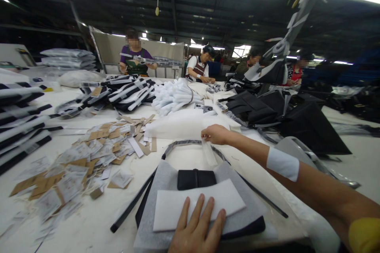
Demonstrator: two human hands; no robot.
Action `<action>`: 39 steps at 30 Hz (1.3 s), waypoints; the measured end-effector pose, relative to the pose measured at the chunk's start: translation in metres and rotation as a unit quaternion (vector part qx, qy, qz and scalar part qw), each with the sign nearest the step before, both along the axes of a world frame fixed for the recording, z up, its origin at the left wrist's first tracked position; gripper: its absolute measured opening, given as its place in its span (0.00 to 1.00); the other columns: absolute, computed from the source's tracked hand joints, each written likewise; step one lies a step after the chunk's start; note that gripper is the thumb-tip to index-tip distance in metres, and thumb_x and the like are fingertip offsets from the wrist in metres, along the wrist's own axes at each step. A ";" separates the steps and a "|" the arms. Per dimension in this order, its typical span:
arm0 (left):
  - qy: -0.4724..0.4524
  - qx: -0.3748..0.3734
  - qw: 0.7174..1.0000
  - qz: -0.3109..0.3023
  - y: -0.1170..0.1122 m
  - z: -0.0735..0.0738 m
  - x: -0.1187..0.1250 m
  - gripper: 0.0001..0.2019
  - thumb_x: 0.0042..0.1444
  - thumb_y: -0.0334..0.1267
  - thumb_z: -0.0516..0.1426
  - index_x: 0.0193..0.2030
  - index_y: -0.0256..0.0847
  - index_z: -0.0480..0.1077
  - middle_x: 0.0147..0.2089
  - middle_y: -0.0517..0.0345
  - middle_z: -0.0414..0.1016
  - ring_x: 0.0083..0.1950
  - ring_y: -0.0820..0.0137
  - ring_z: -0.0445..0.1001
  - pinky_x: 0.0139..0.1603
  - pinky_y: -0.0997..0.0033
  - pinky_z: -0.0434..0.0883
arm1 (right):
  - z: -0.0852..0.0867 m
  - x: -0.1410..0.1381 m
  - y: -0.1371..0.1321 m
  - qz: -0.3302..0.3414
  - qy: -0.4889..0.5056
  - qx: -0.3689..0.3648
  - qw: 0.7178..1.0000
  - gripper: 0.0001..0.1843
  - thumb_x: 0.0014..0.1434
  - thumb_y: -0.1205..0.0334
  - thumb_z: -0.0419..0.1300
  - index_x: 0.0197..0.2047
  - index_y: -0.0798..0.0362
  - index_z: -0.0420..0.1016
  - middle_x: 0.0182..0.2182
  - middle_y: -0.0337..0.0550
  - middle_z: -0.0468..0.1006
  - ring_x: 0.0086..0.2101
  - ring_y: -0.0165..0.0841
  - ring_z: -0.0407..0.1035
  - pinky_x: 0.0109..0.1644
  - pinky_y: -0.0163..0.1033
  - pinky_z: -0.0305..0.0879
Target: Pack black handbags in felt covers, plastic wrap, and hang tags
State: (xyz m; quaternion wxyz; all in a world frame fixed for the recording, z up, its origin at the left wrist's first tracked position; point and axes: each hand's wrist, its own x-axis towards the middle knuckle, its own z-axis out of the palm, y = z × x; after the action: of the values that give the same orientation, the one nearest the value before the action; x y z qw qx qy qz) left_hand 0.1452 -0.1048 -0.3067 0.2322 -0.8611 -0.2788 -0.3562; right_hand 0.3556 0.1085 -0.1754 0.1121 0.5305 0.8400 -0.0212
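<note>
My left hand (pixel 197 227) lies flat, fingers spread, on a white foam sheet (pixel 196 207) that covers a black handbag (pixel 196 178) wrapped in grey tissue (pixel 166 178). My right hand (pixel 216 134) reaches forward across the table and pinches a clear plastic wrap strip (pixel 209 153) at the bag's wrapped handle (pixel 184 144). A white band sits on my right forearm.
Scattered paper tags and small packets (pixel 86 158) lie to the left. Black-and-white straps (pixel 127 93), white rolled pieces (pixel 175 95) and black bags (pixel 252 106) sit further back. Several seated people work at the table's far end.
</note>
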 end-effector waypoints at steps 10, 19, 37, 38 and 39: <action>0.106 -0.009 0.994 0.008 0.002 0.011 -0.011 0.23 0.69 0.35 0.46 0.68 0.50 0.61 0.66 0.58 0.69 0.65 0.60 0.67 0.74 0.48 0.38 | 0.015 -0.005 -0.023 0.028 0.003 0.057 0.998 0.13 0.61 0.64 0.58 0.47 0.49 0.80 0.41 0.46 0.83 0.42 0.38 0.75 0.39 0.35 0.61; 0.115 -0.075 0.990 0.025 -0.010 0.026 -0.009 0.23 0.70 0.34 0.42 0.70 0.50 0.57 0.67 0.60 0.67 0.67 0.60 0.64 0.63 0.54 0.63 | 0.023 0.008 -0.131 0.100 0.005 0.163 0.982 0.13 0.63 0.71 0.54 0.46 0.54 0.77 0.31 0.46 0.82 0.33 0.36 0.75 0.36 0.36 0.62; 0.092 -0.183 0.979 0.010 -0.018 0.036 -0.004 0.22 0.67 0.29 0.49 0.67 0.45 0.62 0.66 0.50 0.67 0.66 0.56 0.66 0.64 0.48 0.67 | -0.021 0.007 -0.252 0.182 0.107 0.266 0.940 0.15 0.63 0.76 0.53 0.44 0.61 0.79 0.42 0.55 0.83 0.41 0.41 0.79 0.47 0.45 0.77; 0.091 -0.186 0.978 0.009 -0.018 0.037 -0.004 0.22 0.67 0.29 0.49 0.66 0.44 0.63 0.66 0.50 0.68 0.66 0.56 0.67 0.63 0.48 0.68 | -0.024 0.006 -0.256 0.178 0.109 0.274 0.939 0.15 0.63 0.76 0.53 0.45 0.62 0.79 0.42 0.56 0.83 0.42 0.42 0.79 0.48 0.46 0.78; 0.092 -0.191 0.977 0.009 -0.018 0.037 -0.004 0.21 0.67 0.29 0.49 0.66 0.44 0.63 0.66 0.50 0.68 0.66 0.56 0.67 0.63 0.48 0.68 | -0.026 0.005 -0.260 0.173 0.111 0.282 0.937 0.15 0.62 0.76 0.53 0.46 0.62 0.79 0.43 0.56 0.83 0.43 0.42 0.79 0.48 0.46 0.78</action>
State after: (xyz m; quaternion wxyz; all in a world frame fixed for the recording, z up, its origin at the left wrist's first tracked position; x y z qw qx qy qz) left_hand 0.1413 -0.1230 -0.2693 0.0910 -0.9159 -0.3273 -0.2137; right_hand 0.3610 -0.1515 -0.2018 -0.1338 0.3809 0.8975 0.1774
